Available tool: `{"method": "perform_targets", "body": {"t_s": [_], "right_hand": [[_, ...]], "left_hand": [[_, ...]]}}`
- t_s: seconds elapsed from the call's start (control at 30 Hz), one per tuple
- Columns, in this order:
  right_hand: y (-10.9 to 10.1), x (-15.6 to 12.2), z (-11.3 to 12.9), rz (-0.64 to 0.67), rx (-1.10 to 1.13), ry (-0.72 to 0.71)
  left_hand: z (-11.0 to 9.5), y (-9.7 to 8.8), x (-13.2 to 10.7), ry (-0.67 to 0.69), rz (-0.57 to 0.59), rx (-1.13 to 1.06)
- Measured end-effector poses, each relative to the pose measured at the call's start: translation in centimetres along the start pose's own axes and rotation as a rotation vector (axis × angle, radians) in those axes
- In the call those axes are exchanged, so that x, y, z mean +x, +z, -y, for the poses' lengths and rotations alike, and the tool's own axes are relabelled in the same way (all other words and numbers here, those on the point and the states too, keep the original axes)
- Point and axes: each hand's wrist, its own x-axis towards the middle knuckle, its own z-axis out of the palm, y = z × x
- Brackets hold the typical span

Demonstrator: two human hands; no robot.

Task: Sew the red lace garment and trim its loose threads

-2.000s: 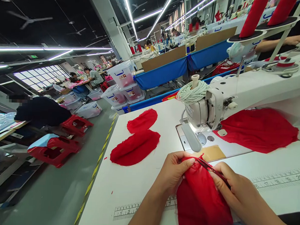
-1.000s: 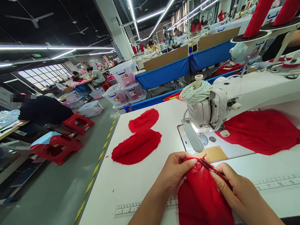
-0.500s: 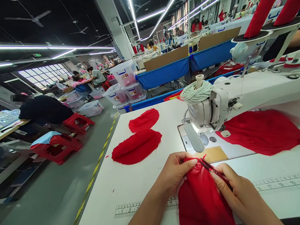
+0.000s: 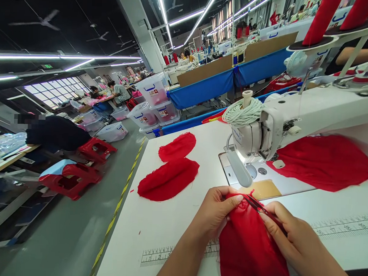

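A piece of red fabric (image 4: 249, 249) lies bunched at the near edge of the white sewing table (image 4: 168, 230). My left hand (image 4: 216, 211) pinches its top edge. My right hand (image 4: 286, 234) grips small thread snips (image 4: 258, 207), whose blades touch the fabric's top edge beside my left thumb. The white sewing machine (image 4: 281, 121) stands just behind my hands, its head right above them.
Two red fabric pieces (image 4: 171, 169) lie on the table to the left. A larger red piece (image 4: 325, 161) rests under the machine arm. Red thread cones (image 4: 322, 18) stand at the top right. Red stools (image 4: 70, 178), plastic bins (image 4: 152, 102) and other workers fill the aisle on the left.
My hands stay nearly in place on the red fabric, with the snips still at its top edge. The view has shifted slightly.
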Motion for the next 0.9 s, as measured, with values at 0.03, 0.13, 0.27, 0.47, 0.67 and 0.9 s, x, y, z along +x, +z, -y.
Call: {"method": "perform_targets", "body": {"t_s": [0.03, 0.13, 0.27, 0.47, 0.67, 0.9], "right_hand": [[-0.02, -0.01, 0.00, 0.003, -0.001, 0.002], [-0.07, 0.00, 0.07, 0.012, -0.008, 0.005], [-0.06, 0.06, 0.16, 0.010, -0.025, -0.004], [-0.01, 0.15, 0.39, -0.020, -0.022, -0.021], [-0.20, 0.54, 0.42, 0.017, 0.076, -0.011], [-0.65, 0.80, -0.12, -0.048, 0.168, -0.004]], "left_hand": [[0.02, 0.00, -0.02, 0.000, 0.000, -0.005], [0.04, -0.03, -0.04, 0.000, -0.009, -0.005], [0.01, -0.14, 0.04, -0.003, -0.002, -0.009], [0.09, -0.27, 0.15, -0.013, 0.000, 0.029], [0.06, -0.03, 0.02, -0.001, 0.018, 0.080], [0.18, -0.14, 0.00, 0.035, 0.042, 0.116]]}}
